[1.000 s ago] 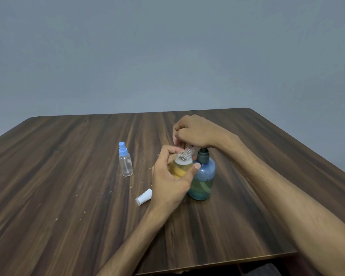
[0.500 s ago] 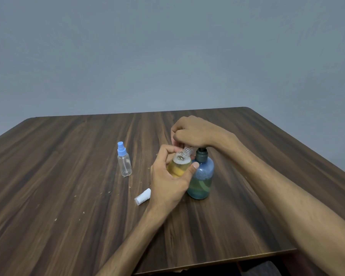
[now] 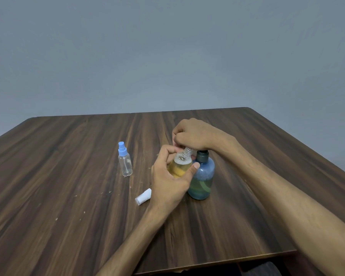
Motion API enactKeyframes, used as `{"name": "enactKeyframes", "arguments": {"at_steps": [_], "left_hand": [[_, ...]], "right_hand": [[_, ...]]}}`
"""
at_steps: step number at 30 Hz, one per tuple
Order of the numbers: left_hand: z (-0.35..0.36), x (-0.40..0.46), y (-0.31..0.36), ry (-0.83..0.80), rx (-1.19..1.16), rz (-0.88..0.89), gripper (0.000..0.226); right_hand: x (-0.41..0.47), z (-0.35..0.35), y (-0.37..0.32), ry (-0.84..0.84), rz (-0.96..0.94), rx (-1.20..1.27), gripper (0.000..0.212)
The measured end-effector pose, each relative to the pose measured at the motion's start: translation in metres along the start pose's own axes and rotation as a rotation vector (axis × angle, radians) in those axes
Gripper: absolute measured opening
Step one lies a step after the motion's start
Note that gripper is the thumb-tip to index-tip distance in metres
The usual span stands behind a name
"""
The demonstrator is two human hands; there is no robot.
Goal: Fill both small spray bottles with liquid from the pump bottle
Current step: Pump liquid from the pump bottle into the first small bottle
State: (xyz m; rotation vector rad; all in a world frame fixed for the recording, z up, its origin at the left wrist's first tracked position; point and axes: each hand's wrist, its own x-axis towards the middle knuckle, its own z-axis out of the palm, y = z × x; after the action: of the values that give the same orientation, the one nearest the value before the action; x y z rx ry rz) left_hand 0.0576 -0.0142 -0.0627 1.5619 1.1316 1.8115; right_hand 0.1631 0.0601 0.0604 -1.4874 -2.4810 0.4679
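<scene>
In the head view, the left hand (image 3: 170,179) grips an uncapped small spray bottle (image 3: 180,165) holding yellow liquid, tilted against the blue pump bottle (image 3: 202,176). The right hand (image 3: 191,134) curls over the pump head above both. Left of the hands on the counter (image 3: 68,196) stand a blue-capped spray bottle (image 3: 125,160) and a white cap (image 3: 143,197).

You're at a bare indoor room, home or office can't tell: plain grey-blue wall (image 3: 167,52) behind, dark wood-grain laminate table (image 3: 58,186) with rounded far corners, small crumbs toward its left near edge. No other furniture visible.
</scene>
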Motion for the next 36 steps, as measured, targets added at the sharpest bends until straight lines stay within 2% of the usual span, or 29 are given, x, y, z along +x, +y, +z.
{"name": "enactKeyframes", "arguments": {"at_steps": [4, 10, 13, 18, 22, 27, 31, 36], "left_hand": [[-0.0009, -0.0006, 0.0002, 0.001, -0.009, 0.001, 0.038], [0.0006, 0.0000, 0.0005, -0.001, -0.014, -0.012, 0.038], [0.0004, 0.0000, 0.0006, 0.000, -0.012, -0.007, 0.038], [-0.0002, -0.0002, 0.0020, -0.005, -0.023, -0.008, 0.038], [-0.0007, -0.0008, 0.0015, 0.003, -0.017, 0.000, 0.038], [0.0011, 0.0006, 0.0007, 0.001, -0.024, -0.002, 0.038], [0.0005, -0.0008, 0.0001, 0.010, -0.018, -0.007, 0.038], [-0.0002, 0.0002, -0.0010, -0.001, -0.037, -0.024, 0.038]], "right_hand": [[-0.0007, -0.0076, -0.0004, 0.043, -0.030, 0.019, 0.027], [-0.0014, -0.0027, -0.0032, -0.015, -0.014, -0.026, 0.024], [-0.0022, -0.0064, -0.0012, 0.034, -0.020, -0.004, 0.028], [-0.0025, -0.0014, -0.0032, 0.007, 0.005, -0.043, 0.025], [-0.0030, -0.0075, -0.0035, 0.065, -0.020, -0.021, 0.027], [-0.0048, -0.0014, -0.0048, 0.039, -0.003, -0.050, 0.026], [-0.0048, -0.0085, -0.0027, 0.080, -0.035, -0.021, 0.028], [-0.0034, -0.0014, -0.0047, 0.031, -0.007, -0.050, 0.029]]}}
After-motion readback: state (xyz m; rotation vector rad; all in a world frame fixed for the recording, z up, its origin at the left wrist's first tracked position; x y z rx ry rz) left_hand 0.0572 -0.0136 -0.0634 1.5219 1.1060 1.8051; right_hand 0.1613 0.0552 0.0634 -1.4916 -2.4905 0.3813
